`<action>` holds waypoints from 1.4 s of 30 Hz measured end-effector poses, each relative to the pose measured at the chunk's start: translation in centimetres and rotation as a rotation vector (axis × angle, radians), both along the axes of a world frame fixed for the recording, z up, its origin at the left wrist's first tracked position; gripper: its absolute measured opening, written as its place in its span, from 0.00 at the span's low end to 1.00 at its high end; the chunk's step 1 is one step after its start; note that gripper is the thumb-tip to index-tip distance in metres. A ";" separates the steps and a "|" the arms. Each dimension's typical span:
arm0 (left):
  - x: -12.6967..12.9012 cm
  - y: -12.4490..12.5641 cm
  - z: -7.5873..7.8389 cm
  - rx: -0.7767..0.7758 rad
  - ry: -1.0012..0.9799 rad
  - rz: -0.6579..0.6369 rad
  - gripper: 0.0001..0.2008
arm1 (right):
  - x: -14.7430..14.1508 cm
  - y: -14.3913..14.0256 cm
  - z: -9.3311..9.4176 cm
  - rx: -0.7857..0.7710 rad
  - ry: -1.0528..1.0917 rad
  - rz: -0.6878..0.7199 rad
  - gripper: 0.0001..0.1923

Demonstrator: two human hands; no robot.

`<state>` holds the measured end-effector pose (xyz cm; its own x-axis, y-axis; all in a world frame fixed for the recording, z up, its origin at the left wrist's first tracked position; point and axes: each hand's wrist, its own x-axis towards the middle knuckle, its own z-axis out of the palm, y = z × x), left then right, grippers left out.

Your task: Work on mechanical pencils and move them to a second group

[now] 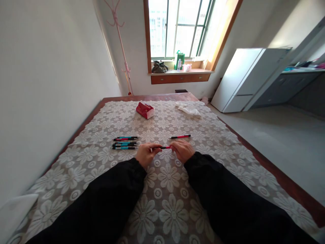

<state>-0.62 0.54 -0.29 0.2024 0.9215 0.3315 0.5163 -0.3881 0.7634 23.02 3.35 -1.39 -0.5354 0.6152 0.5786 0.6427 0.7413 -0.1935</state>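
Note:
A black and red pen [166, 147] is held level between my two hands, just above the lace tablecloth [169, 178]. At its left end, the fingers of my left hand [147, 154] pinch the black part. My right hand [183, 150] is closed on the red end, its fingertips hiding that tip. Just beyond my right hand lies another red and black pen [180, 136]. To the left of my left hand, several blue and black pens [124, 145] lie side by side, and a red and black pen [124, 139] is among them.
Farther back on the table sit a red tissue pack [145, 110] and a crumpled white plastic bag [189, 110]. A wall runs along the left. Beyond the table stand a pink coat rack [120, 40], a window sill [170, 72] with bags, and a white refrigerator [243, 79].

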 end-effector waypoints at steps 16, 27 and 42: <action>-0.1 0.0 0.3 -0.040 -0.074 -0.017 0.10 | 0.0 -0.1 0.8 0.112 -0.048 0.024 0.20; 0.1 -0.3 0.4 0.020 -0.072 0.027 0.08 | 0.0 0.0 0.7 0.101 -0.079 0.067 0.18; 0.1 -0.4 0.4 0.042 -0.081 0.021 0.08 | 0.1 0.1 0.5 0.017 -0.082 0.103 0.18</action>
<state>-0.51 0.10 0.12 0.1546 0.9100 0.3846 0.4622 -0.4107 0.7860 23.14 3.49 -0.88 -0.6412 0.5448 0.5405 0.5760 0.8070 -0.1301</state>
